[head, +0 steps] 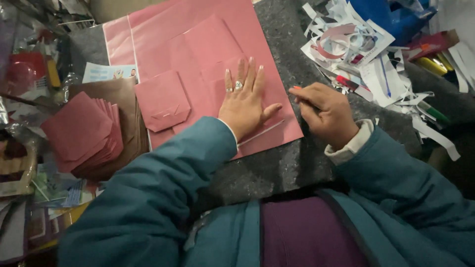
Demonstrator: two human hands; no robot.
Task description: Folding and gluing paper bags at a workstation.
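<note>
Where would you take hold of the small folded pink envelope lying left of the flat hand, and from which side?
Grip the folded pink envelope at its pointed lower edge, coming from the person's near left. That edge overhangs the big pink sheet and lies clear, while the left hand presses flat just to its right.

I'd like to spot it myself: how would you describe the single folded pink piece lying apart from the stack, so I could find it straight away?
Start at the big pink sheet spread on the grey felt table. At its lower left edge, just left of the left hand pressed flat on the sheet, lies the folded pink piece. Unlike the fanned stack of pink pieces further left, it lies alone, with a pointed lower end.
</note>
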